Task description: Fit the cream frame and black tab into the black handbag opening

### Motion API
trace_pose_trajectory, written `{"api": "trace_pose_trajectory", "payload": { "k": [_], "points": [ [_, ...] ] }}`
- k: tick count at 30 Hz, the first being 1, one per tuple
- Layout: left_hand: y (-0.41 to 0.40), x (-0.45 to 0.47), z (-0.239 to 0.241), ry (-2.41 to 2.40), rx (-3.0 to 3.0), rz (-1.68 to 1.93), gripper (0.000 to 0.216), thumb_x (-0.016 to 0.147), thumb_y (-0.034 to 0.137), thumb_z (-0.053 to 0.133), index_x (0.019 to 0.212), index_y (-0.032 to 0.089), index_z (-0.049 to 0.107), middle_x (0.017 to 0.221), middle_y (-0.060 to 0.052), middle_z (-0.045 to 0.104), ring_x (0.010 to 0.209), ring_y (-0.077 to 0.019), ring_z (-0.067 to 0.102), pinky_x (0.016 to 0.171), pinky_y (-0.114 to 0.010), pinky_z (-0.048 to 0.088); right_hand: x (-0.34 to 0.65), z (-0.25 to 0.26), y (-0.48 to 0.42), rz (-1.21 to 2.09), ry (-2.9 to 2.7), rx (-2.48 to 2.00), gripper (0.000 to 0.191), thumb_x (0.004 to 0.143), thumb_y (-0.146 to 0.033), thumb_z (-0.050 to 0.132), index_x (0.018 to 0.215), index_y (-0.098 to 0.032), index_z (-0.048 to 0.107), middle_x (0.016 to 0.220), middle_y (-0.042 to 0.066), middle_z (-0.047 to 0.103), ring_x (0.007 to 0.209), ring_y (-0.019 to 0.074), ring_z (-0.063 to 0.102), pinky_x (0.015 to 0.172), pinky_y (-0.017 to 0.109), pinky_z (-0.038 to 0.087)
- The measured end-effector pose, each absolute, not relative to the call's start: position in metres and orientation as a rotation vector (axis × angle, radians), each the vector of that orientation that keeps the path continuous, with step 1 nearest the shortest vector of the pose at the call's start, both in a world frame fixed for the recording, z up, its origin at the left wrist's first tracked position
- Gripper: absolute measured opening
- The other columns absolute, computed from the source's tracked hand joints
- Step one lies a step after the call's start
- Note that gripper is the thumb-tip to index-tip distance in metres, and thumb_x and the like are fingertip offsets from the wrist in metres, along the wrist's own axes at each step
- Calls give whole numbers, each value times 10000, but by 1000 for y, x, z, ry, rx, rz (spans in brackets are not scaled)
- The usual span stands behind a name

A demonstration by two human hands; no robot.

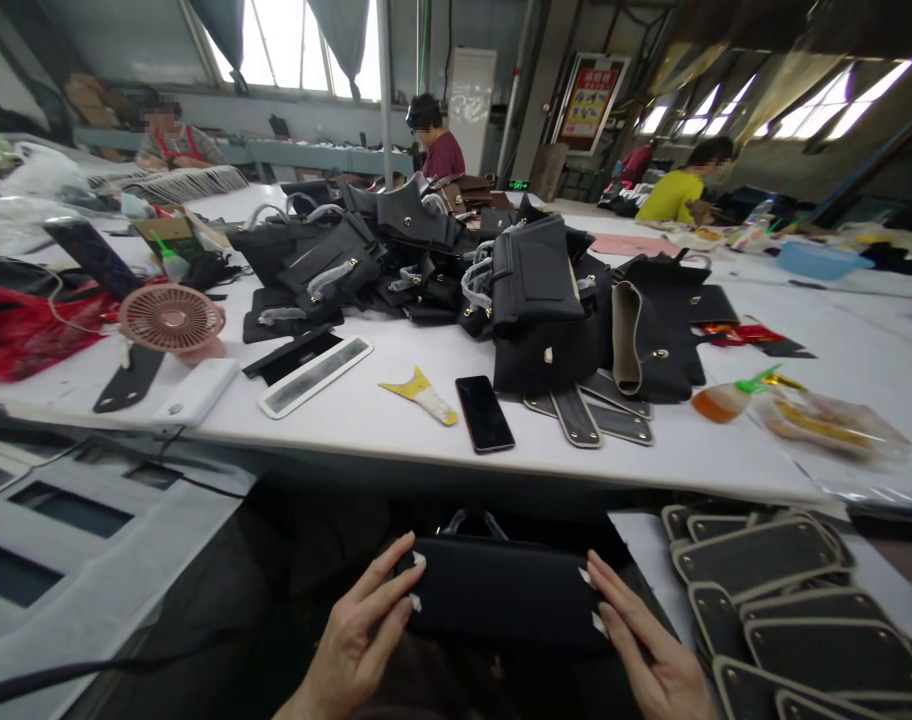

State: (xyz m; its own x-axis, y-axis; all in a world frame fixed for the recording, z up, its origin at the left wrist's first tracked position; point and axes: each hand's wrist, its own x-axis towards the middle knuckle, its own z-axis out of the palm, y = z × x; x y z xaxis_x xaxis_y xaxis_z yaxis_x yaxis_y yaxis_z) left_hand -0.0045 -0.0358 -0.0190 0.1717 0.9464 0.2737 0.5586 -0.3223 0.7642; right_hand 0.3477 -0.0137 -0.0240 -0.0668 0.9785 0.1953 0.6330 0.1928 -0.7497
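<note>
Low in front of me is a black handbag (505, 595) with one smooth, flat side turned up. Its handle (471, 522), covered in clear wrap, sticks up at the far edge. My left hand (362, 620) grips the bag's left end with fingers and thumb. At the right end, my right hand (643, 635) holds it the same way. Small white patches show where the fingertips of both hands meet the bag; I cannot tell what they are. Darkness hides the bag's underside.
Black handbags (542, 280) are heaped on the white table (381, 440). Along its near side are a phone (485, 413), a yellow-and-white piece (420, 395), a pink fan (172, 320) and a glue bottle (726, 400). Edged black panels (771, 555) lie stacked right. Several people sit beyond.
</note>
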Motion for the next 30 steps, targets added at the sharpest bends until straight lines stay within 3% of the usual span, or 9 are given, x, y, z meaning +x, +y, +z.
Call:
{"api": "trace_pose_trajectory", "payload": {
  "k": [9, 12, 19, 30],
  "points": [
    [-40, 18, -26, 1579, 1496, 1232, 311, 945, 288, 476, 1204, 289, 648, 1334, -52, 601, 1228, -236, 560, 1043, -351, 455, 338, -27, -16, 607, -1650, -1539, 334, 893, -359, 550, 1199, -290, 666, 1292, -3, 630, 1167, 195, 601, 998, 222, 437],
    [-38, 26, -26, 1653, 1218, 1290, 338, 923, 369, 522, 1224, 261, 632, 1269, -52, 647, 1191, -234, 586, 1044, -346, 452, 332, -31, -18, 613, -1509, -1681, 397, 880, -447, 541, 1220, -274, 651, 1292, 0, 632, 1192, 212, 587, 1041, 269, 407],
    [-32, 28, -28, 1740, 1055, 1189, 422, 869, 478, 562, 1177, 211, 670, 1231, -84, 670, 1158, -273, 606, 1037, -404, 459, 331, -44, -13, 802, -1116, -2015, 563, 777, -665, 544, 1139, -260, 690, 1149, 31, 712, 1093, 269, 646, 944, 310, 526],
    [-30, 32, -40, 1833, 1268, 1163, 342, 929, 388, 494, 1198, 224, 627, 1233, -76, 654, 1146, -227, 605, 1042, -347, 450, 321, -42, -8, 816, -1072, -2061, 605, 800, -660, 481, 1199, -244, 663, 1238, 50, 668, 1186, 303, 581, 1050, 386, 434]
  ]
}}
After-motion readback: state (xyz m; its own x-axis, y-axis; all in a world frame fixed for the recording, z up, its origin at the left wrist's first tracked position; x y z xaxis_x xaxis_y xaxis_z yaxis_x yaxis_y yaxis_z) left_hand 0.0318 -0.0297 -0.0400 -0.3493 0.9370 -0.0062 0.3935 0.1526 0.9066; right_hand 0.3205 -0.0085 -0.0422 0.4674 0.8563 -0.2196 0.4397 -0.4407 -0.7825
